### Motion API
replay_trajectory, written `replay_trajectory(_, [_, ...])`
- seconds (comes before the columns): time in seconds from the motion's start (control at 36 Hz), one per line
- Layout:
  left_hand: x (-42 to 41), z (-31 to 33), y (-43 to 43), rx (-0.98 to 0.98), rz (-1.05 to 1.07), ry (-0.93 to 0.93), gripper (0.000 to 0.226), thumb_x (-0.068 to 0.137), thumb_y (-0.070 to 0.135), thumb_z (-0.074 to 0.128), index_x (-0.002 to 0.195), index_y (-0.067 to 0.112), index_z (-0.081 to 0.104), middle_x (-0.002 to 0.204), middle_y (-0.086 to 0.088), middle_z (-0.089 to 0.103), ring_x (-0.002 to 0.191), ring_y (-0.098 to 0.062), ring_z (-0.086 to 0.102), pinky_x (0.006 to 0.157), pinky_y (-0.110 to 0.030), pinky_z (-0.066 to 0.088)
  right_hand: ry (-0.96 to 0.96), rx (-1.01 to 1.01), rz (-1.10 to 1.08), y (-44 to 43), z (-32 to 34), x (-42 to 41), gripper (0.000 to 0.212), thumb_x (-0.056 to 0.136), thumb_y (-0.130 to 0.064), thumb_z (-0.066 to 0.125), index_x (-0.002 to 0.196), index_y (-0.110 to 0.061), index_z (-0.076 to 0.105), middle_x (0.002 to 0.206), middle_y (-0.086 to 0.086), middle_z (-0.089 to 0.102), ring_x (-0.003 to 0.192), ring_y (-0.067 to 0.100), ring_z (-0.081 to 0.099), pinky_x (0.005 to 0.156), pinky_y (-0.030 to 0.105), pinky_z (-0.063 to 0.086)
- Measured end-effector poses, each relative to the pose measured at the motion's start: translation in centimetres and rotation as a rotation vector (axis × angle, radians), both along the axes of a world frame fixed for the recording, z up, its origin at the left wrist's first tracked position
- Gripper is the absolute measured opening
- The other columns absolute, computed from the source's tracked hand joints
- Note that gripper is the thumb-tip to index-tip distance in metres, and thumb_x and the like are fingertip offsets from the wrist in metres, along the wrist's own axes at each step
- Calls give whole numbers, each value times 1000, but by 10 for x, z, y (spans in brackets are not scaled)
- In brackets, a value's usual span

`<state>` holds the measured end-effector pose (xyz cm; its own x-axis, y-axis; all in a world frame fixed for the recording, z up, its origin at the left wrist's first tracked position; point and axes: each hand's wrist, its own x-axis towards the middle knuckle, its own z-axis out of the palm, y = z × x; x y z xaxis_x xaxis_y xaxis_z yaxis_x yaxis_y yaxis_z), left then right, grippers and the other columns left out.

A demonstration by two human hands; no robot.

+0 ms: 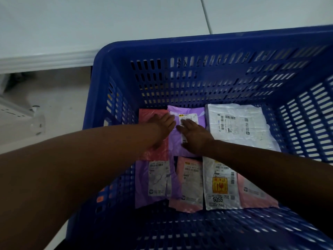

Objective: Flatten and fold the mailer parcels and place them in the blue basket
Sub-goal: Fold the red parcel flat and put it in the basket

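Note:
Both my arms reach down into the blue basket (189, 51). A folded purple mailer (191, 110) lies flat on the basket floor in the back row. My left hand (164, 123) presses on its left edge with straight fingers, partly over a red mailer (149, 112). My right hand (193, 136) lies flat on the purple mailer's label. To the right sits a white mailer (239, 123). The front row holds a purple mailer (155, 181), a pink mailer (189, 184), a white mailer with a yellow sticker (219, 188) and another pink mailer (255, 193).
A white table (90, 24) with a rounded edge stands behind and left of the basket. Pale floor (45, 105) shows at the left under the table. The basket walls are slotted and rise high around my hands.

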<state>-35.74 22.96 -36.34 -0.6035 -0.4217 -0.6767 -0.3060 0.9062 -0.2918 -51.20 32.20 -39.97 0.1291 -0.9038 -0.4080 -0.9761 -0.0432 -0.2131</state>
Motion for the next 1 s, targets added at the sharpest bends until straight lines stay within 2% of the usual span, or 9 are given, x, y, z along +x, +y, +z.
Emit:
replay_trajectory(0.19, [-8, 8, 0, 43, -8, -38, 126, 77, 52, 77, 156, 9, -11, 163, -14, -18, 152, -31, -8, 119, -52, 19, -19, -46, 4, 4, -2, -5, 81, 91, -41, 63, 157, -22, 20, 166, 9, 11, 152, 25, 9, 121, 39, 19])
replay_trajectory(0.39, [-9, 10, -9, 101, -17, 59, 125, 77, 64, 71, 157, 8, -8, 164, -13, -14, 152, -30, -6, 122, -50, 12, -51, -79, 12, 7, 4, -7, 77, 92, -36, 62, 157, -19, 24, 165, 11, 15, 152, 27, 13, 121, 37, 21])
replay_trajectory(0.56, [-14, 14, -11, 156, -34, 320, 101, 84, 57, 65, 156, 8, 17, 165, -13, 6, 151, -28, 10, 120, -42, 17, -118, -174, -25, 9, 18, -8, 77, 87, -28, 69, 153, -11, 33, 155, 12, 34, 141, 30, 33, 111, 36, 36])
replay_trajectory(0.64, [-22, 25, -8, 183, 21, 462, 74, 90, 45, 62, 148, 6, 37, 159, -14, 24, 145, -29, 26, 115, -43, 29, -122, -267, -79, 7, 30, -11, 63, 86, -22, 67, 144, -8, 46, 143, 14, 48, 130, 33, 46, 97, 38, 46])
replay_trajectory(0.72, [-29, 41, -9, 150, 23, 616, 50, 91, 31, 60, 133, 3, 52, 147, -15, 39, 132, -30, 42, 103, -46, 43, -100, -383, -64, 3, 42, -19, 55, 79, -16, 68, 132, -3, 56, 125, 19, 58, 112, 39, 56, 84, 43, 52])
replay_trajectory(0.81, [-30, 55, -15, 88, -40, 722, 47, 90, 23, 58, 133, 4, 53, 150, -14, 37, 133, -31, 42, 102, -47, 45, -64, -494, -21, 0, 56, -31, 49, 76, -14, 63, 124, -2, 60, 115, 20, 62, 100, 41, 59, 79, 43, 53])
replay_trajectory(0.92, [-26, 77, -23, -8, -149, 828, 51, 89, 17, 55, 138, 5, 51, 150, -18, 39, 135, -34, 41, 104, -48, 43, -4, -642, 17, -5, 81, -43, 46, 79, -22, 42, 117, -5, 62, 113, 17, 62, 97, 38, 59, 77, 42, 50])
replay_trajectory(1.0, [-28, 91, -25, -89, -235, 914, 47, 88, 16, 56, 133, 4, 56, 145, -17, 46, 132, -33, 44, 103, -47, 41, 18, -748, 43, -8, 97, -50, 38, 81, -18, 45, 111, -5, 64, 112, 16, 63, 95, 36, 58, 75, 42, 49])
